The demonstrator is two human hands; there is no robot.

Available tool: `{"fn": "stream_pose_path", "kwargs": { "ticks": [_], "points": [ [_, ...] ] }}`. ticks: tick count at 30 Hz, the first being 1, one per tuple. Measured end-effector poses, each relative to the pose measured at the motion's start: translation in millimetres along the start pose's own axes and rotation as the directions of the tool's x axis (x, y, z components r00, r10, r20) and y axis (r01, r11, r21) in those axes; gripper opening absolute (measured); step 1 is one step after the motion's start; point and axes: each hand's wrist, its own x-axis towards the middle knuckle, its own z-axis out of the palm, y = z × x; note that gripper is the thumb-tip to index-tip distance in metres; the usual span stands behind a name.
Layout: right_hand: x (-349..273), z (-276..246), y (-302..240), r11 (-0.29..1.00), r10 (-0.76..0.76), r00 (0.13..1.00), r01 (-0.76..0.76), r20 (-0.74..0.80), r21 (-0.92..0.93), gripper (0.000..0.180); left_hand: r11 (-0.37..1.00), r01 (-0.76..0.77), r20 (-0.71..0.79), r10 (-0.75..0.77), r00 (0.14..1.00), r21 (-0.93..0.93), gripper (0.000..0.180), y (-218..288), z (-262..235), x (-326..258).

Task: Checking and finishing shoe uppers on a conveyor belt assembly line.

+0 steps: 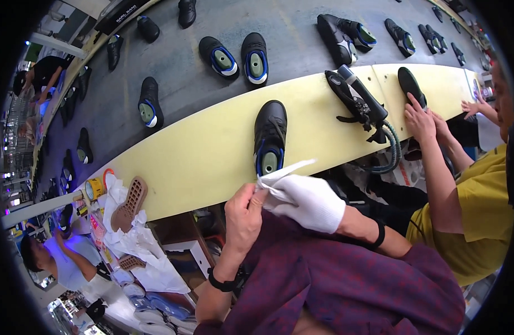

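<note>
My left hand (243, 218) is bare, with thumb and fingers pinched together on a thin white strip (293, 167). A white knit glove covers my right hand (313, 204), whose closed fingers meet the left ones at the same strip. One end of the strip sticks out loose toward the upper right. I cannot tell whether it is cloth or paper. Just beyond my hands a black lace-up shoe (271, 124) stands on the pale yellow bench (206, 145), its heel toward me. Its blue lining and a green shoe last (270, 162) show inside.
A hand tool with a hose (366, 103) lies right of the shoe. A co-worker in a yellow shirt (475, 195) handles a black shoe (409, 84). Several shoes stand on the grey conveyor (184, 72) beyond. Brown soles (129, 204), paper and a tape roll (94, 188) are at left.
</note>
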Motion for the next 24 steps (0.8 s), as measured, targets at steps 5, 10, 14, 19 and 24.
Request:
{"fn": "stream_pose_path", "kwargs": {
  "ticks": [5, 10, 14, 19, 24],
  "points": [
    [-11.3, -10.8, 3.4, 0.992, -0.089, 0.949, 0.059, -0.303, -0.108, 0.048, 0.821, 0.223, 0.213, -0.127, 0.969, -0.526, 0.032, -12.4, 9.9, 9.5],
    [-13.8, -2.4, 23.6, 0.991, 0.046, 0.966, -0.012, -0.253, 0.133, 0.033, 0.947, 0.097, 0.271, -0.01, 0.963, -0.307, 0.029, -7.5, 7.1, 29.8],
    [-8.3, 3.9, 32.9, 0.983, 0.025, 0.963, 0.026, -0.27, 0.183, 0.031, 0.966, -0.087, 0.069, 0.107, 0.992, -0.242, 0.027, 5.0, 16.5, 30.4],
    [2.7, -9.6, 16.4, 0.996, 0.048, 0.959, -0.026, -0.279, 0.082, 0.036, 0.881, 0.26, 0.144, -0.22, 0.965, -0.395, 0.025, -2.3, 16.5, 25.8],
    [0.3, -7.7, 14.7, 0.995, -0.065, 0.904, 0.026, -0.422, -0.096, 0.051, 0.952, 0.148, -0.056, -0.168, 0.984, -0.267, 0.022, -6.3, 25.2, 26.9]
  ]
}}
